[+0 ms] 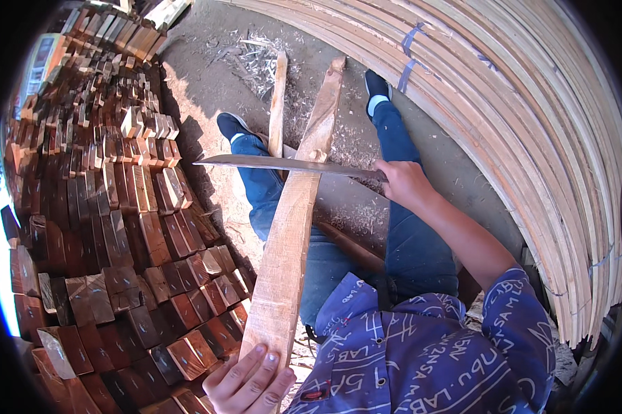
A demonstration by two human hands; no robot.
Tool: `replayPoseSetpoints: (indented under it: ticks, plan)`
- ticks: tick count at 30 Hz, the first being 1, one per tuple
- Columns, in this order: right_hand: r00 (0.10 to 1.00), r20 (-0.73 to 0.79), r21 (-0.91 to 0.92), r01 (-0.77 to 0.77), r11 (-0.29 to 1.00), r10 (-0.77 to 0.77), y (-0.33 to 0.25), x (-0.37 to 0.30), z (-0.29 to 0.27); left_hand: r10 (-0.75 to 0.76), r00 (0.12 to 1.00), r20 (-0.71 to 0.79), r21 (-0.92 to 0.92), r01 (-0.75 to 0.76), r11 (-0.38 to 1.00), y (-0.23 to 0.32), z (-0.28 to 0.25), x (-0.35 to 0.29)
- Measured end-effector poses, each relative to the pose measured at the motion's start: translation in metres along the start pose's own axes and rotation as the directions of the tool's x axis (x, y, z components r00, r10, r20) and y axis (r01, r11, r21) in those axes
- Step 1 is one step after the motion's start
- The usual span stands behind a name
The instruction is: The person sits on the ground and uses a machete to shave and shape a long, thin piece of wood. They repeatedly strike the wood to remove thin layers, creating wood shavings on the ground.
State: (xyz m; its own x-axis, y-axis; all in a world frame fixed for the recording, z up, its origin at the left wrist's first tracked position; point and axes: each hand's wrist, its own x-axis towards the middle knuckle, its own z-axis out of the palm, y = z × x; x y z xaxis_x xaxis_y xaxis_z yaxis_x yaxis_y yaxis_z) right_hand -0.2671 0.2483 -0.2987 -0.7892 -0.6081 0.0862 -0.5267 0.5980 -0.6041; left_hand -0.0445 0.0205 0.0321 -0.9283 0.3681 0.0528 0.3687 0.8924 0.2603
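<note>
A long, pale wooden board [280, 255] slants away from me between my legs, its far end narrower and rough. My left hand [250, 383] grips its near end, fingers over the top face. In my right hand [402, 183] is the handle end of a long-bladed machete [276, 163]. Its blade lies crosswise over the board, pointing left, and a curled wood chip [316, 156] stands up just beyond the blade. Whether the edge is sunk into the wood, I cannot tell.
Stacked reddish-brown wood blocks [125, 276] fill the left side. Long pale wooden strips [504, 103], tied with blue bands, curve along the right. A narrow wooden piece [277, 103] lies beyond the blade, near shavings [256, 69] on the ground. My jean-clad legs [404, 152] flank the board.
</note>
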Motion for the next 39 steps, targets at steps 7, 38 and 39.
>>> replayPoseSetpoints:
  ticks: [7, 38, 39]
  plan:
    - [0.986, 0.066, 0.227, 0.131, 0.965, -0.15, -0.08, -0.012, -0.048, 0.127, 0.983, -0.13, 0.001, -0.128, 0.992, -0.017, 0.007, -0.009]
    - [0.932, -0.107, 0.402, -0.278, 0.872, 0.346, -0.04, 0.009, -0.056, 0.211, 0.974, -0.086, -0.034, -0.215, 0.976, -0.031, -0.003, 0.0]
    - [0.958, -0.078, 0.4, -0.225, 0.888, 0.277, -0.053, 0.01, -0.064, 0.212, 0.974, -0.074, -0.037, -0.215, 0.976, -0.031, -0.004, 0.002]
